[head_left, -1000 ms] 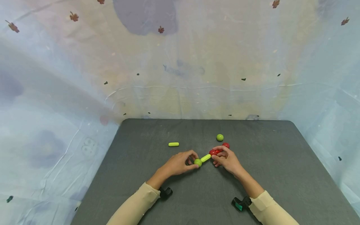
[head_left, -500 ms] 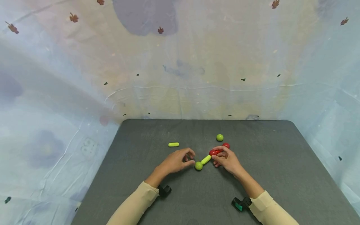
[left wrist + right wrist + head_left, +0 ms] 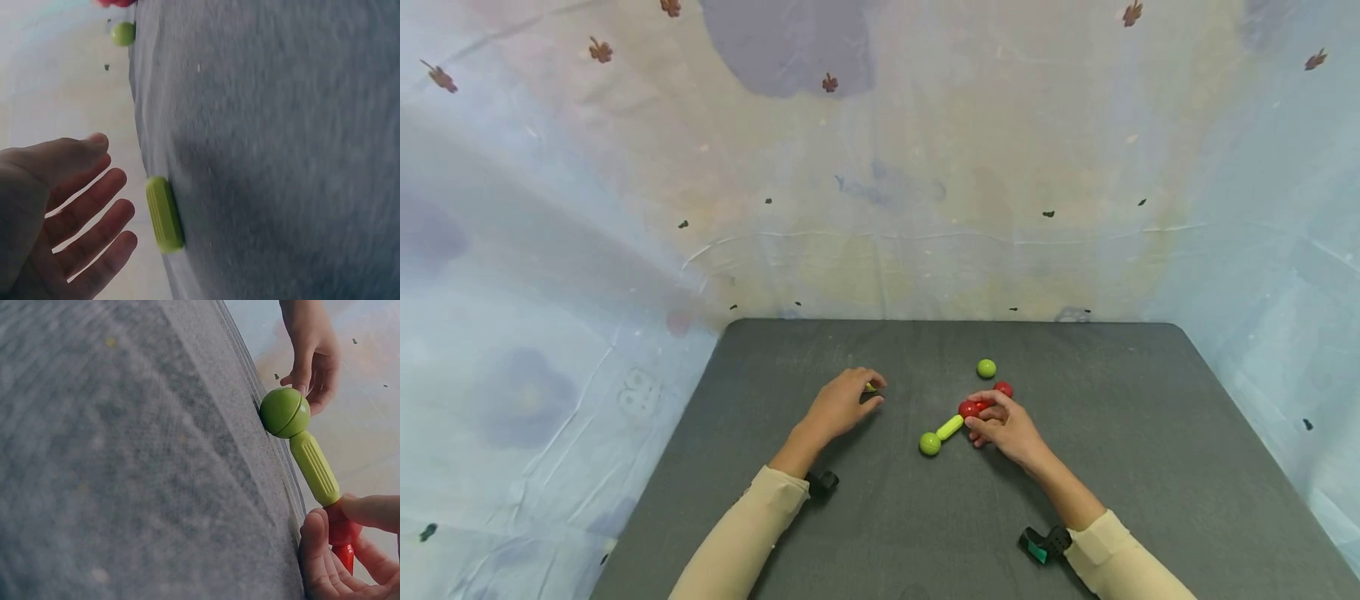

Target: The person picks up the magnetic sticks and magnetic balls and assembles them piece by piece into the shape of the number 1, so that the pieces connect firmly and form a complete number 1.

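Note:
A joined chain of ball-and-rod toy pieces lies on the dark table: a green ball (image 3: 930, 443), a yellow-green ribbed rod (image 3: 315, 470), a red ball (image 3: 967, 409), a red rod (image 3: 343, 556) and a farther red ball (image 3: 1003, 389). My right hand (image 3: 1007, 429) pinches the nearer red ball between thumb and fingers. Over to the left, my left hand (image 3: 841, 406) hovers at a loose yellow-green rod (image 3: 165, 215), its fingers loosely bent and apart from the rod in the left wrist view. In the head view the hand covers most of that rod.
A loose green ball (image 3: 987, 368) sits toward the back of the table (image 3: 1075, 367), beyond the red balls. Patterned cloth (image 3: 880, 250) hangs behind the table and along both sides. Black straps with camera mounts are on both wrists.
My left hand has let go of the chain's green ball and moved left and back to the loose rod. The green ball settled slightly nearer. My right hand keeps its grip.

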Available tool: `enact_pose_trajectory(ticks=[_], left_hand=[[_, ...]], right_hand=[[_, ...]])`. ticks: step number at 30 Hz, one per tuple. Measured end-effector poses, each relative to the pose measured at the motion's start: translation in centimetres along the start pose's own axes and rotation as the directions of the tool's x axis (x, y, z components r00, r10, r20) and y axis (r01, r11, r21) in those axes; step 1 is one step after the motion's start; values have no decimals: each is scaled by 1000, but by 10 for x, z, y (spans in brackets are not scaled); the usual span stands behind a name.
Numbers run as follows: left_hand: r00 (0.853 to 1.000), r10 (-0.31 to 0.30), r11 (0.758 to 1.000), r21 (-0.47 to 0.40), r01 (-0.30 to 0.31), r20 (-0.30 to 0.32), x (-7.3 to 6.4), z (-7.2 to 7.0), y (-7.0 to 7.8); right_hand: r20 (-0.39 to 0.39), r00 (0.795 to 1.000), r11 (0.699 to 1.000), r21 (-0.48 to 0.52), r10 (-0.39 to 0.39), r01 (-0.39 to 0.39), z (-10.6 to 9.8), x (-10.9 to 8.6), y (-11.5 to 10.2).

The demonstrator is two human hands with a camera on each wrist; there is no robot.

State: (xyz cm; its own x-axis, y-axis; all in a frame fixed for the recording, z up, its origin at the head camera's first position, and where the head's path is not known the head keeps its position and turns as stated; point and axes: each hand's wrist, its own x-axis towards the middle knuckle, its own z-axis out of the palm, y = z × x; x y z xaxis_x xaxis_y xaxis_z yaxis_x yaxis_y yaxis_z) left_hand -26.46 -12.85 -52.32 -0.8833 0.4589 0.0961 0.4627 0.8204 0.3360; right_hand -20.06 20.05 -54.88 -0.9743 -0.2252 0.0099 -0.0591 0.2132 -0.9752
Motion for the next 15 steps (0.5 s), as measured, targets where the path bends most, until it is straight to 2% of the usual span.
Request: enact_pose_trajectory(ticks=[7,15], left_hand=[[1000,-11,999,50,11,-15,8,-2,-14],[998,-55,995,84,53,12,16,-3,-19]], right_hand=[[-5,1000,1000,8,-8,8,-1,0,1],[-4,1000,1000,4,-11,11,0,-1,1]])
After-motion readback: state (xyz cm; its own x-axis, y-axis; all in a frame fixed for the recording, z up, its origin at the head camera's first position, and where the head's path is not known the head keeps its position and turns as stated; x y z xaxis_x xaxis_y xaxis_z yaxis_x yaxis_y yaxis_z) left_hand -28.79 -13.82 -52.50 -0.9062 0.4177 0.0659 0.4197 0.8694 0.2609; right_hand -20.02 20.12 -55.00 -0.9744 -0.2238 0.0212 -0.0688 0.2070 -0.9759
